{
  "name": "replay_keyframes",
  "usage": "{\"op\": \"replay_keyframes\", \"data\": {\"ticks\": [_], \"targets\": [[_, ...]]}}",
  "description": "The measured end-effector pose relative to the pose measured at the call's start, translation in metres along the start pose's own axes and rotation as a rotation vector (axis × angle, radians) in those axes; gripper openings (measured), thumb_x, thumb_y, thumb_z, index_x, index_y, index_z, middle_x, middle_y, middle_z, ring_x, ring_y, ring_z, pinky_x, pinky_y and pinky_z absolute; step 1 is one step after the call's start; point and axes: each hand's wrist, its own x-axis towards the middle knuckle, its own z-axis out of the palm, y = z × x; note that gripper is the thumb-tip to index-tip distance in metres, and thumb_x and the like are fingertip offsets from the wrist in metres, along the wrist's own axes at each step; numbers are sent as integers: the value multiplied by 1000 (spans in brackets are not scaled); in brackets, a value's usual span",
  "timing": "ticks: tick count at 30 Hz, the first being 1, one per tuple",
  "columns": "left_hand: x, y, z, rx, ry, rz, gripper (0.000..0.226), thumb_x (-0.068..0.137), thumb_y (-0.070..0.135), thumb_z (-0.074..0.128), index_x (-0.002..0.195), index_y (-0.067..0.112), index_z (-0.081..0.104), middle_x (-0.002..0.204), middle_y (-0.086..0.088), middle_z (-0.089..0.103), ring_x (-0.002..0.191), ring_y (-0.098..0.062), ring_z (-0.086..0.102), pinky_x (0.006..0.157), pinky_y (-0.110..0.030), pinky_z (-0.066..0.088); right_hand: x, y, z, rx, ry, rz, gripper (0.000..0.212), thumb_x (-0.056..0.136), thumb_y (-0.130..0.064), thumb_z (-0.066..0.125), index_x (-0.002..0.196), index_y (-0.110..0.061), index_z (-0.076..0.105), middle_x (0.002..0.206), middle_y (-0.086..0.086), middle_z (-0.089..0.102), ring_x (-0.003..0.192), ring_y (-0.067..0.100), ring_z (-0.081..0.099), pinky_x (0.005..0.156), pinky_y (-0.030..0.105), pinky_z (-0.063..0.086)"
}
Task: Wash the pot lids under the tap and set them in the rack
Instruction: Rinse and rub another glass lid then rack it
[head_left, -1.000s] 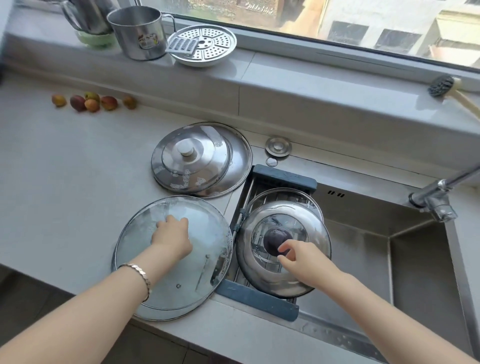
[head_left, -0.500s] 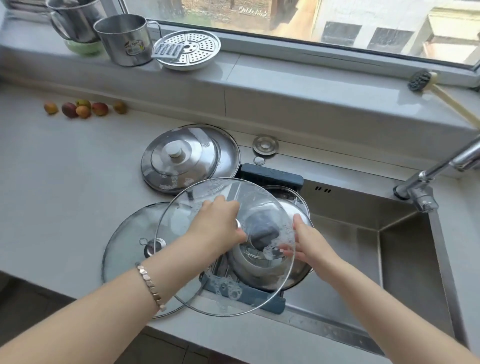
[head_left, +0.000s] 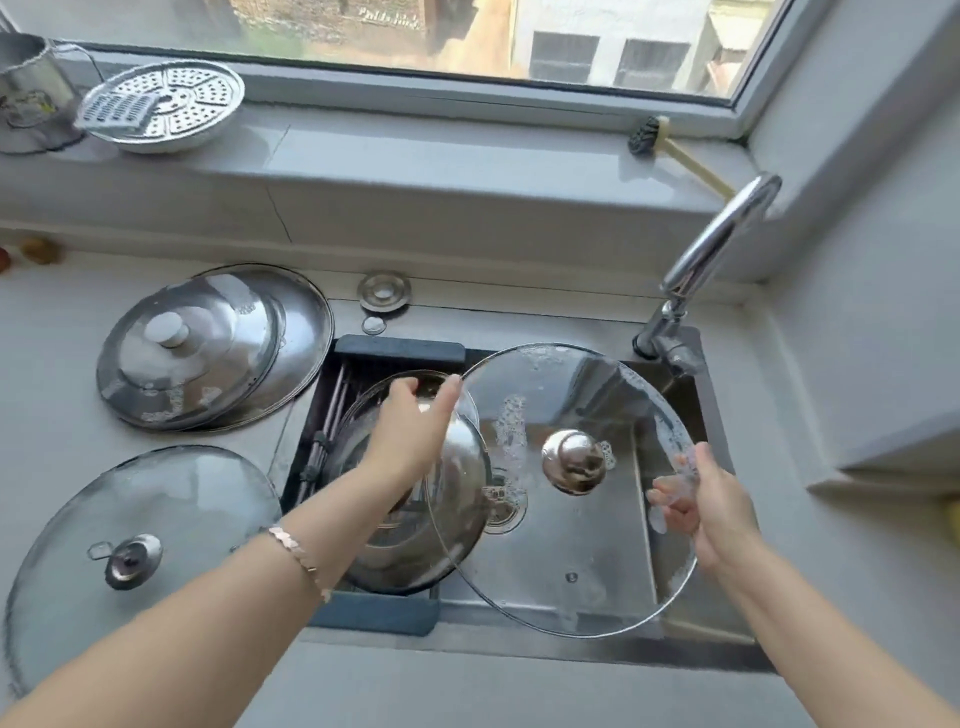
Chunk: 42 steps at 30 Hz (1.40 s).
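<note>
A soapy glass lid (head_left: 566, 561) with a steel knob hangs over the sink (head_left: 582, 525), held by both hands. My left hand (head_left: 410, 436) grips its upper left rim and my right hand (head_left: 711, 514) its right rim. The tap (head_left: 711, 260) arches at the back right, with no water seen running. Under my left arm, a steel lid (head_left: 415, 540) lies in the dark rack (head_left: 379, 618) across the sink's left end. Another glass lid (head_left: 140, 545) rests on the counter at the left, behind it two stacked steel lids (head_left: 208, 343).
On the window ledge stand a perforated steamer plate (head_left: 166, 104), a steel mug (head_left: 31, 88) and a brush (head_left: 670, 150). A sink strainer (head_left: 384, 291) lies behind the rack. Fruit (head_left: 41, 249) sits at the far left. A wall stands close on the right.
The glass lid has moved right, from above the rack to over the open sink, with its knob now facing up. My right hand went from its underside to its right rim.
</note>
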Motion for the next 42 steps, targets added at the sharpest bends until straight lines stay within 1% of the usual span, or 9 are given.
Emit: {"op": "replay_keyframes", "data": {"ticks": [4, 7, 11, 14, 20, 25, 34, 38, 42], "targets": [[-5, 12, 28, -625, -484, -396, 73, 87, 67, 33, 109, 2, 57, 101, -20, 71, 86, -32, 71, 72, -39, 59, 20, -9, -27, 40, -4, 10, 33, 101, -33, 32, 82, -13, 49, 55, 9, 55, 30, 9, 55, 30, 12, 39], [-9, 20, 51, -660, -393, -356, 67, 90, 62, 31, 94, 1, 60, 75, -12, 75, 67, -22, 73, 56, -26, 59, 40, -12, -38, 15, -36, 27, 33, 101, -35, 31, 87, -12, 51, 43, 4, 58, 33, 9, 57, 33, 14, 42], [-5, 22, 70, -691, -226, -344, 64, 91, 58, 32, 87, -1, 58, 64, -12, 72, 53, -20, 70, 41, -21, 54, 76, -19, -37, -213, -117, 44, 43, 101, -34, 28, 104, -3, 57, 68, 9, 62, 49, 14, 63, 46, 20, 50], [0, 25, 75, -691, -147, -342, 64, 90, 58, 34, 83, -1, 57, 63, -14, 72, 51, -21, 69, 39, -21, 53, 102, -36, -29, -399, -143, 28, 44, 98, -38, 38, 110, 0, 57, 80, 6, 62, 67, 18, 59, 62, 27, 49], [11, 40, 78, -684, -69, -313, 63, 90, 57, 36, 80, -2, 56, 61, -16, 71, 49, -21, 69, 41, -22, 52, 141, -68, -1, -625, -99, -20, 52, 85, -58, 50, 79, -7, 57, 75, 12, 60, 69, 25, 59, 59, 26, 51], [18, 47, 76, -682, -53, -302, 62, 90, 56, 37, 80, -1, 56, 61, -16, 71, 48, -21, 69, 39, -22, 52, 159, -66, 15, -659, -78, -60, 37, 92, -33, 42, 64, -9, 50, 65, 7, 53, 54, 19, 48, 54, 26, 45], [17, 49, 79, -653, -76, -303, 63, 90, 57, 37, 82, -3, 57, 61, -16, 70, 48, -21, 69, 40, -23, 52, 169, -53, 9, -688, -1, -94, 40, 93, -25, 30, 61, -9, 47, 67, 10, 57, 81, 34, 59, 90, 46, 49], [16, 51, 80, -669, -82, -309, 63, 90, 56, 38, 83, -3, 57, 62, -17, 71, 48, -21, 68, 38, -22, 52, 176, -48, 6, -734, -5, -95, 33, 90, -28, 30, 78, -6, 51, 107, 24, 63, 102, 40, 57, 93, 50, 46], [16, 53, 80, -673, -81, -307, 63, 90, 56, 38, 83, -4, 58, 63, -17, 71, 49, -21, 69, 38, -21, 52, 185, -45, 2, -804, -21, -125, 30, 87, -30, 29, 88, -8, 50, 99, 21, 59, 95, 35, 57, 92, 46, 47]]}}
